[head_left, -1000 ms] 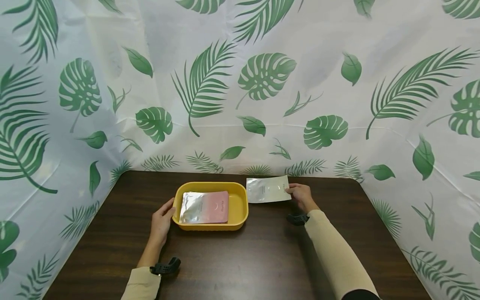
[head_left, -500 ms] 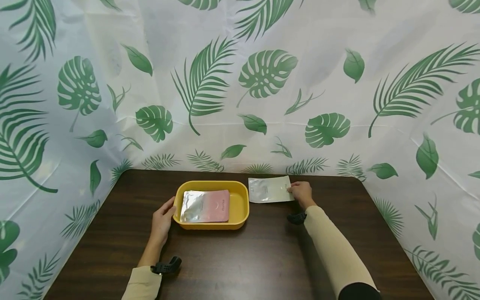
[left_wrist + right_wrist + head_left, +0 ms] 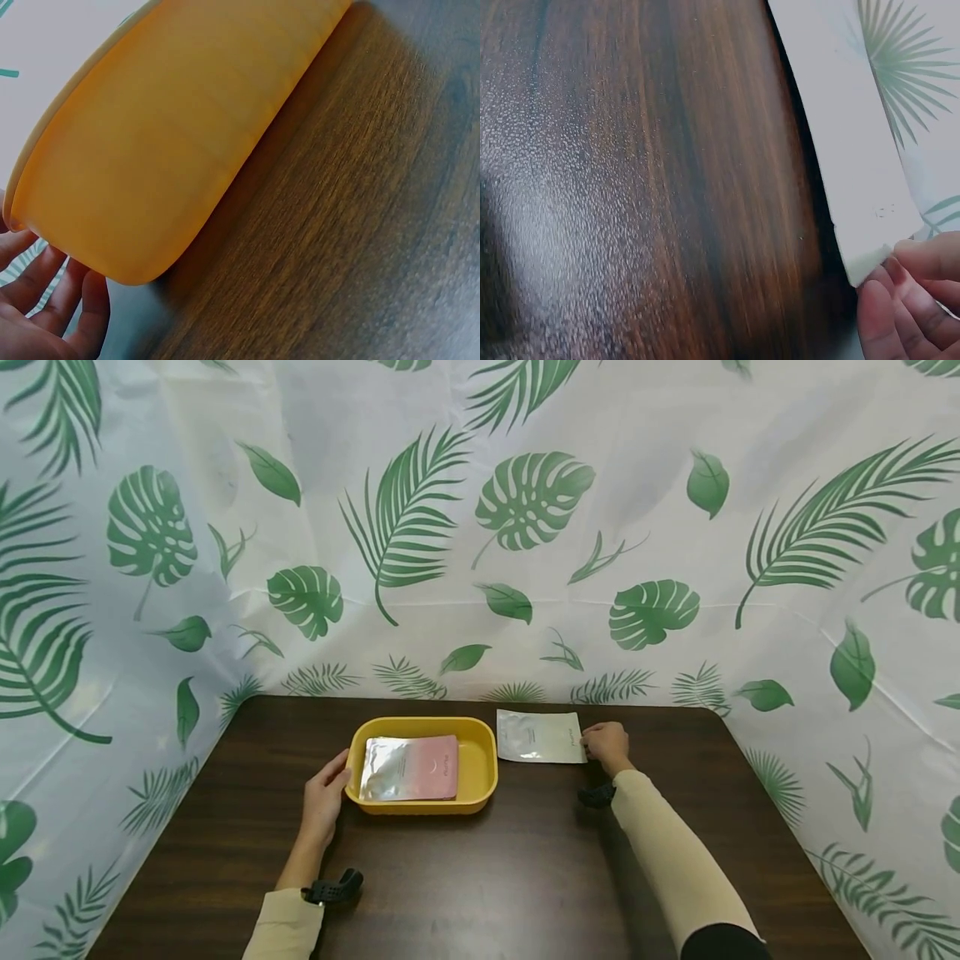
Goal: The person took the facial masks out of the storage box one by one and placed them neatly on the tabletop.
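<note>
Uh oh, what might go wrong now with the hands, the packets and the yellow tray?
The right hand pinches the pale packet only near one end, so it might slip free or bend.

The left hand holds the yellow tray by one end; a tug might tip it or slide the pink packet inside.

The pale packet lies close to the tray's other end, so it might bump the rim if pulled that way.

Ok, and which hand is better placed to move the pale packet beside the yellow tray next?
Your right hand, I'd say: its fingers pinch the pale packet at its right end. The left hand holds the left end of the yellow tray and would likely have to reach across it.
</note>
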Action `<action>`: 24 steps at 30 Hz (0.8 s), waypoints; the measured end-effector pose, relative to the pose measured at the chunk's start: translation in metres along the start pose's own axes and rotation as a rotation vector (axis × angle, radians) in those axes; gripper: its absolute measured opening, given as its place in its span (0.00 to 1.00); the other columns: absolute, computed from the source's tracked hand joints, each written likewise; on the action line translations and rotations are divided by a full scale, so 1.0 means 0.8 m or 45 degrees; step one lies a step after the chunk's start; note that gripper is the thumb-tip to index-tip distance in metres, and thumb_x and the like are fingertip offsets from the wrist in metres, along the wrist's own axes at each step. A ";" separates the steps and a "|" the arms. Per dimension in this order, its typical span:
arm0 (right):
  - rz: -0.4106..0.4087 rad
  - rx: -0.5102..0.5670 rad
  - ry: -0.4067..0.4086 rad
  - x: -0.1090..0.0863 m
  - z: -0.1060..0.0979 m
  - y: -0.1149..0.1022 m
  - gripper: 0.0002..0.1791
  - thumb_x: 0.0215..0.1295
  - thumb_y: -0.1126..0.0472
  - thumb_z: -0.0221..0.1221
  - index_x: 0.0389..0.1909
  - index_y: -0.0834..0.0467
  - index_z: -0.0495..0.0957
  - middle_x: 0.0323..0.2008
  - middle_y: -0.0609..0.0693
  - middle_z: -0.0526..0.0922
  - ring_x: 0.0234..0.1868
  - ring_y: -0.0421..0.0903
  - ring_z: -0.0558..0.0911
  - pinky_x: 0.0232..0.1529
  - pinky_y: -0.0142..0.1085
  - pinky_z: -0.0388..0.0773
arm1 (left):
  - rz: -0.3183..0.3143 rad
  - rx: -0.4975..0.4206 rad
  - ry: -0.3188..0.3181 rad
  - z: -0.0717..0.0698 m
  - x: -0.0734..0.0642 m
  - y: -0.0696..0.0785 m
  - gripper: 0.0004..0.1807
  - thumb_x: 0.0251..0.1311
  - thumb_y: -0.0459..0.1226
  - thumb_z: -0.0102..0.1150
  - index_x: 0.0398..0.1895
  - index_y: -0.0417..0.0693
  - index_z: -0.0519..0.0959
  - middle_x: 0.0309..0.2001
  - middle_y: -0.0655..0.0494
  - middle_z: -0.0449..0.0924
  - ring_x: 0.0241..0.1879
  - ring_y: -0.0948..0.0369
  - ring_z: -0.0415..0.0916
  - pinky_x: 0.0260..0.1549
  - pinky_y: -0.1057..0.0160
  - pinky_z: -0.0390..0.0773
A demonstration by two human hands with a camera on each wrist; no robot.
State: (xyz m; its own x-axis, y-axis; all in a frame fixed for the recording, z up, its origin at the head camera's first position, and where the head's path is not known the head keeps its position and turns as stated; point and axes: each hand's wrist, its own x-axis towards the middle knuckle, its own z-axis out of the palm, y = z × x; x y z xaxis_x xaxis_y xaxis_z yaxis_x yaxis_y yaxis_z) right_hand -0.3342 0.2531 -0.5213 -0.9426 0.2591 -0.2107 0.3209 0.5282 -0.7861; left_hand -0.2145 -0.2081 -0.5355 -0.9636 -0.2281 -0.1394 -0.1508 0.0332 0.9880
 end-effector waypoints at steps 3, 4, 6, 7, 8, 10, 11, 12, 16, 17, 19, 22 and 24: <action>0.023 0.059 -0.003 -0.001 -0.007 0.003 0.14 0.63 0.70 0.57 0.47 0.73 0.81 0.43 0.68 0.84 0.27 0.45 0.83 0.31 0.37 0.84 | -0.007 0.001 -0.004 0.001 0.000 0.002 0.25 0.74 0.35 0.44 0.72 0.41 0.62 0.73 0.43 0.60 0.71 0.52 0.59 0.40 0.87 0.70; 0.024 0.077 -0.010 -0.002 -0.009 0.003 0.14 0.63 0.70 0.57 0.47 0.73 0.80 0.43 0.68 0.84 0.26 0.45 0.83 0.31 0.37 0.84 | -0.009 0.003 -0.006 0.001 -0.001 0.002 0.25 0.74 0.36 0.44 0.72 0.41 0.62 0.73 0.43 0.60 0.71 0.53 0.58 0.40 0.87 0.70; 0.025 0.109 -0.023 -0.003 -0.015 0.005 0.14 0.64 0.70 0.56 0.47 0.74 0.80 0.42 0.67 0.85 0.26 0.44 0.83 0.32 0.37 0.84 | -0.015 0.000 -0.007 0.001 -0.001 0.002 0.25 0.74 0.36 0.44 0.72 0.41 0.62 0.73 0.44 0.60 0.72 0.53 0.58 0.40 0.87 0.70; 0.019 0.126 -0.033 -0.004 -0.018 0.005 0.14 0.64 0.70 0.56 0.47 0.74 0.80 0.41 0.67 0.85 0.26 0.43 0.83 0.32 0.37 0.85 | -0.017 0.000 -0.008 0.001 -0.001 0.003 0.25 0.74 0.36 0.44 0.72 0.42 0.62 0.73 0.44 0.60 0.72 0.53 0.58 0.40 0.88 0.70; 0.010 0.143 -0.045 -0.006 -0.020 0.005 0.14 0.65 0.70 0.55 0.46 0.75 0.80 0.40 0.66 0.85 0.26 0.43 0.83 0.33 0.37 0.85 | -0.018 0.002 -0.009 0.001 -0.001 0.003 0.25 0.74 0.37 0.44 0.73 0.42 0.62 0.74 0.44 0.59 0.72 0.53 0.58 0.41 0.88 0.70; 0.003 0.180 -0.068 -0.010 -0.024 0.003 0.14 0.65 0.70 0.55 0.47 0.76 0.79 0.38 0.63 0.85 0.25 0.41 0.83 0.32 0.36 0.84 | -0.018 0.003 -0.010 0.001 -0.001 0.003 0.25 0.75 0.37 0.44 0.73 0.43 0.62 0.74 0.45 0.59 0.72 0.53 0.58 0.41 0.88 0.70; 0.005 0.209 -0.082 -0.012 -0.024 0.001 0.14 0.66 0.70 0.55 0.47 0.76 0.78 0.36 0.62 0.85 0.25 0.41 0.83 0.32 0.35 0.84 | -0.019 0.005 -0.009 0.000 -0.002 0.003 0.25 0.75 0.38 0.44 0.73 0.43 0.62 0.74 0.45 0.59 0.72 0.53 0.58 0.41 0.88 0.70; 0.009 0.233 -0.098 -0.015 -0.025 -0.002 0.15 0.66 0.69 0.55 0.48 0.77 0.78 0.35 0.61 0.85 0.25 0.41 0.83 0.32 0.34 0.84 | -0.019 0.008 -0.009 0.000 -0.002 0.002 0.25 0.75 0.38 0.44 0.73 0.43 0.62 0.74 0.45 0.60 0.72 0.53 0.58 0.40 0.88 0.69; 0.054 0.349 -0.181 -0.021 -0.027 -0.010 0.16 0.68 0.69 0.55 0.50 0.78 0.75 0.30 0.55 0.85 0.26 0.40 0.84 0.30 0.31 0.83 | -0.011 0.017 -0.009 0.000 -0.001 0.002 0.25 0.74 0.38 0.44 0.72 0.43 0.62 0.74 0.44 0.60 0.72 0.53 0.58 0.40 0.88 0.69; 0.058 0.364 -0.204 -0.022 -0.027 -0.012 0.17 0.68 0.69 0.56 0.51 0.78 0.75 0.29 0.53 0.85 0.26 0.40 0.84 0.30 0.31 0.83 | -0.011 0.016 -0.009 0.000 -0.001 0.002 0.25 0.74 0.38 0.45 0.72 0.43 0.62 0.73 0.44 0.60 0.72 0.53 0.58 0.40 0.88 0.70; 0.057 0.391 -0.243 -0.024 -0.027 -0.016 0.18 0.67 0.69 0.56 0.52 0.78 0.74 0.27 0.50 0.84 0.26 0.39 0.84 0.30 0.30 0.83 | -0.010 0.016 -0.008 0.000 -0.001 0.002 0.25 0.74 0.37 0.45 0.72 0.42 0.62 0.73 0.44 0.60 0.72 0.53 0.58 0.40 0.88 0.70; 0.043 0.419 -0.299 -0.027 -0.024 -0.022 0.19 0.66 0.69 0.57 0.53 0.78 0.73 0.26 0.48 0.85 0.26 0.38 0.84 0.32 0.30 0.83 | -0.007 0.008 -0.007 0.000 -0.001 0.002 0.25 0.74 0.37 0.45 0.72 0.42 0.62 0.73 0.44 0.60 0.71 0.53 0.58 0.40 0.87 0.70; 0.035 0.453 -0.341 -0.029 -0.021 -0.027 0.19 0.67 0.70 0.56 0.55 0.78 0.72 0.27 0.48 0.85 0.27 0.39 0.84 0.33 0.31 0.83 | -0.009 0.007 -0.008 0.000 -0.001 0.001 0.25 0.74 0.37 0.45 0.72 0.42 0.62 0.73 0.44 0.60 0.71 0.53 0.58 0.40 0.87 0.70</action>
State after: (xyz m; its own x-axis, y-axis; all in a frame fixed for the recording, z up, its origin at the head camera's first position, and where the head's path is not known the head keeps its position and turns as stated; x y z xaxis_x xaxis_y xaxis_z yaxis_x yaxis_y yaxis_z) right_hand -0.3178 0.2495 -0.4900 -0.9399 0.0260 -0.3403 0.3384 0.2009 -0.9193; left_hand -0.2136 -0.2078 -0.5343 -0.9639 -0.2221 -0.1466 -0.1585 0.0370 0.9867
